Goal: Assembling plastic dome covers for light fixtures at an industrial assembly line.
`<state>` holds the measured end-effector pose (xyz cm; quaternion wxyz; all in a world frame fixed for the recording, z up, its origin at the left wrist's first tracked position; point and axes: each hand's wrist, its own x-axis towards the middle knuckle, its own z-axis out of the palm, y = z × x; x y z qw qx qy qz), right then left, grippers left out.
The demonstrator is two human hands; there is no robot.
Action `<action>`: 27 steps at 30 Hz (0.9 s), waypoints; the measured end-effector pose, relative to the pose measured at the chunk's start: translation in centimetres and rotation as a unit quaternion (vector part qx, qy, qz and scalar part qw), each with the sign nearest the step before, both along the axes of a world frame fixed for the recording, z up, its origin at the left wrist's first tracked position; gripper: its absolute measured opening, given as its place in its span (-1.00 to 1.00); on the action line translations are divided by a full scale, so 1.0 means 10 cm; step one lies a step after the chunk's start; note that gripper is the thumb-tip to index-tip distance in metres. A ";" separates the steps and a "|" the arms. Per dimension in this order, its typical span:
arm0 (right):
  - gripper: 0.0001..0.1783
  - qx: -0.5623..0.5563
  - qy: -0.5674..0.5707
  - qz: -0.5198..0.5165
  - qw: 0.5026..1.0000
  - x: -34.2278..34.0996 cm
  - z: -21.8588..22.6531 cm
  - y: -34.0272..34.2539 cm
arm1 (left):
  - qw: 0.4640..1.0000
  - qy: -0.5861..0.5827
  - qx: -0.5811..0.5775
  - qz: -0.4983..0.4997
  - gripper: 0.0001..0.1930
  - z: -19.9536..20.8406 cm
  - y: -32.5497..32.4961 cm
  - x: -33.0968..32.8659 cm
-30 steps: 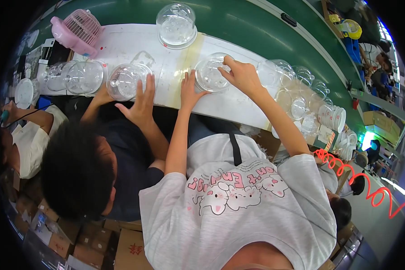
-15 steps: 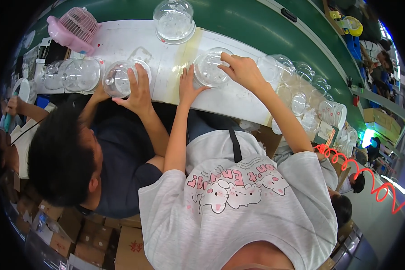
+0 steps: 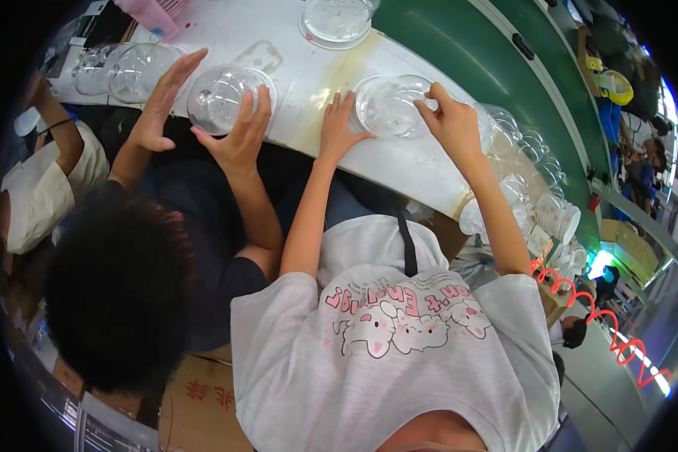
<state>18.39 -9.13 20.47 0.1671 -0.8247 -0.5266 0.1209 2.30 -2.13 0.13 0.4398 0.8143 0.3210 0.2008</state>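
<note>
See clear dome (image 3: 403, 109) with round clear base (image 3: 361, 105) on white bench (image 3: 290, 90), far and right of centre, just right of yellowish strip (image 3: 337, 84). Cannot tell from this angle how squarely seated on the base.

Rests left hand (image 3: 340, 129) at left near side of the base, with fingers straight, slightly spread and released from any hold. Points thumb right, toward the base rim; cannot tell contact from a narrow gap.

Has right hand (image 3: 452, 124) at right side of the dome, with thumb and forefinger bent close together and the other fingers curled inward. Cannot tell whether pinching part of the dome or only poised beside it.

Note to the left, at second clear dome (image 3: 220, 98), co-worker's hands (image 3: 241, 135), both with fingers extended: right one close at right near side, left one raised at left.

Note also third clear dome (image 3: 335, 16) on the far side of the bench, cut by the frame; more domes (image 3: 132, 71) at far left, beyond the co-worker; pink plastic item (image 3: 151, 15) at far left; crowded clear domes (image 3: 512, 135) at right, with stacked white discs (image 3: 557, 218) nearer; red coiled cord (image 3: 606, 324) hanging at near right.
</note>
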 end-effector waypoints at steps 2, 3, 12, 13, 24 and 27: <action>-0.73 -0.009 0.001 -0.001 1.000 -0.03 -0.02 0.02 | 1.000 -0.006 0.007 0.000 0.04 -0.01 0.00 -0.01; -0.73 -0.002 -0.001 -0.001 1.000 -0.04 -0.03 0.02 | 1.000 -0.007 0.005 0.003 0.04 -0.02 -0.01 -0.02; -0.70 0.031 -0.029 -0.051 0.998 -0.13 -0.08 -0.03 | 1.000 -0.019 -0.014 0.000 0.00 -0.02 -0.02 -0.02; -0.69 0.043 -0.037 -0.053 0.997 -0.13 -0.09 -0.03 | 1.000 -0.010 0.000 -0.001 0.01 -0.01 -0.02 -0.02; -0.69 0.053 -0.023 -0.091 0.994 -0.22 -0.18 0.03 | 1.000 0.000 0.025 -0.002 0.05 -0.05 -0.02 -0.01; -0.68 0.052 -0.023 -0.072 0.996 -0.17 -0.18 -0.01 | 1.000 -0.001 0.031 -0.003 0.05 -0.07 -0.02 -0.01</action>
